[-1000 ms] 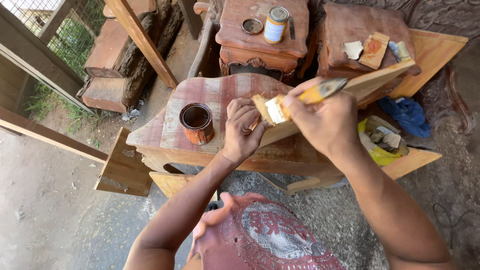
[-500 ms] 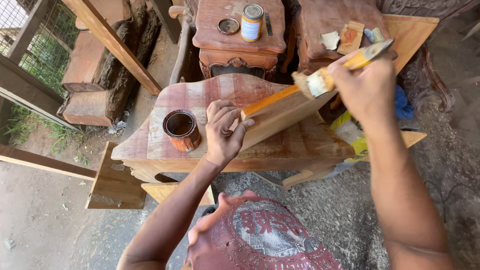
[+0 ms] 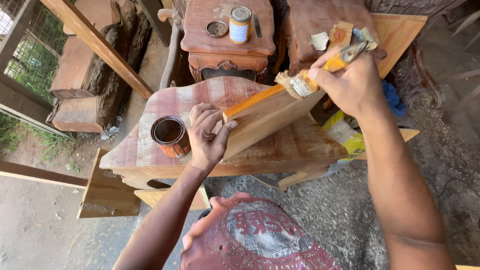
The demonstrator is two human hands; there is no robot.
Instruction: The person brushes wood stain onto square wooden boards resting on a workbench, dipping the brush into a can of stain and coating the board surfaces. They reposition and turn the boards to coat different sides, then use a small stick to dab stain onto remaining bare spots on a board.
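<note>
My left hand (image 3: 207, 136) grips the near end of a wooden board (image 3: 270, 114) that stands on its edge across a carved wooden tabletop (image 3: 150, 150). My right hand (image 3: 350, 82) holds a paintbrush (image 3: 320, 72) with a yellow handle; its bristles touch the board's upper edge toward the far end. That edge looks wet and orange. An open rusty tin (image 3: 171, 136) of dark finish stands on the tabletop just left of my left hand.
A reddish carved cabinet (image 3: 227, 50) behind the table carries a labelled can (image 3: 240, 24) and a round lid (image 3: 217, 29). Logs (image 3: 85, 85) and a slanted beam (image 3: 100, 47) lie at left. A yellow bag (image 3: 347, 140) and blue cloth (image 3: 392, 97) sit at right. Board offcuts (image 3: 107, 192) lie below.
My right hand has drawn the brush along the board's top edge, from beside my left hand out toward the far end. My left hand keeps its hold on the board.
</note>
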